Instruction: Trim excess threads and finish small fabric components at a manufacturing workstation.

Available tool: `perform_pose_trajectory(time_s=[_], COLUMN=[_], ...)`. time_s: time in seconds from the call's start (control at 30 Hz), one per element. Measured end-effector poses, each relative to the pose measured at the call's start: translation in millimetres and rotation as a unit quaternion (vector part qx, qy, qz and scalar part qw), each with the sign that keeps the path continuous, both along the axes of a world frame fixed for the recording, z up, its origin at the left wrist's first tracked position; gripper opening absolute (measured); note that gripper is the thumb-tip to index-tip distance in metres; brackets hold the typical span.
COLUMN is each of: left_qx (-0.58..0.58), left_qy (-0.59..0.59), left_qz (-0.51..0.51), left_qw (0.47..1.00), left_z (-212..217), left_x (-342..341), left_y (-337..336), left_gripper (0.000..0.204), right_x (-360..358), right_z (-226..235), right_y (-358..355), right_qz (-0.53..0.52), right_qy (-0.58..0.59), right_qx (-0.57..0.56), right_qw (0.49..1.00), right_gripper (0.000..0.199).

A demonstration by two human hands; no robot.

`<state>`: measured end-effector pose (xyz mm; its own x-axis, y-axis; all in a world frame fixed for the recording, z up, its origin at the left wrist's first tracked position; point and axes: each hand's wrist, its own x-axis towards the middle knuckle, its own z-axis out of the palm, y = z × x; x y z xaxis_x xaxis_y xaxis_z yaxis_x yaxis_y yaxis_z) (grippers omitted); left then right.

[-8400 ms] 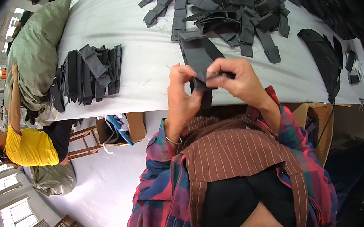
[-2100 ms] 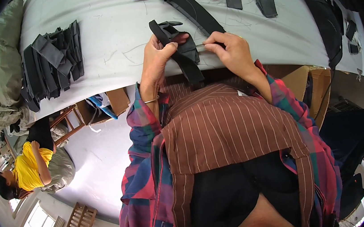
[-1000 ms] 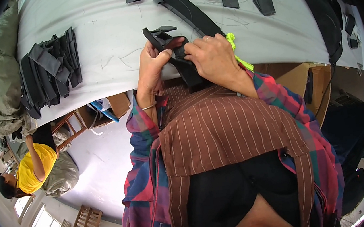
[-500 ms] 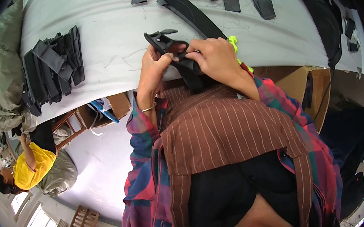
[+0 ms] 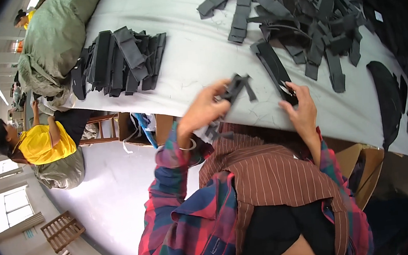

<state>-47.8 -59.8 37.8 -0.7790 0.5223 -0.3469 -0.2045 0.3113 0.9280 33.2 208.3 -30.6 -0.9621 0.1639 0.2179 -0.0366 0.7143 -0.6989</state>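
Note:
My left hand (image 5: pixel 207 108) is closed on a dark grey fabric strap (image 5: pixel 232 88), which looks folded, with a loose tail hanging off its far end. The hand is raised over the table's near edge and slightly blurred. More grey fabric (image 5: pixel 217 131) dangles under it. To the right, my right hand (image 5: pixel 304 113) has its thumb and fingers around the near end of a long black fabric strip (image 5: pixel 271 67) lying on the table. A small shiny bit shows by the fingertips; I cannot make out what it is.
A stack of dark straps (image 5: pixel 118 61) lies on the left of the white-covered table (image 5: pixel 189 43). A large heap of straps (image 5: pixel 301 10) covers the far right, near a curved black piece (image 5: pixel 385 102). A big green-grey sack (image 5: pixel 55 38) and a person in yellow (image 5: pixel 47 143) are at left.
My hands, together on the grey strap before, have separated. The left keeps the strap; the right has moved to the black strip. The view has shifted, showing more of the strap heap.

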Motion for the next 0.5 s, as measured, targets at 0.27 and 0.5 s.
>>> perform_pose_trajectory(time_s=[0.27,0.5], left_qx=[-0.247,-0.606], left_qy=[0.512,0.433], left_qz=[0.387,0.333], left_qw=[0.726,0.579], left_z=[64.5,-48.4], left_x=[-136.9,-184.9], left_y=[-116.7,-187.8], left_gripper=[0.038,0.062], right_x=[-3.3,-1.5], right_z=[-7.1,-1.5], right_y=[-3.7,-9.0], right_qz=[-0.014,-0.02], right_qy=[0.049,0.023], right_qx=[0.068,0.087], right_qw=[0.996,0.996], right_gripper=[0.059,0.05])
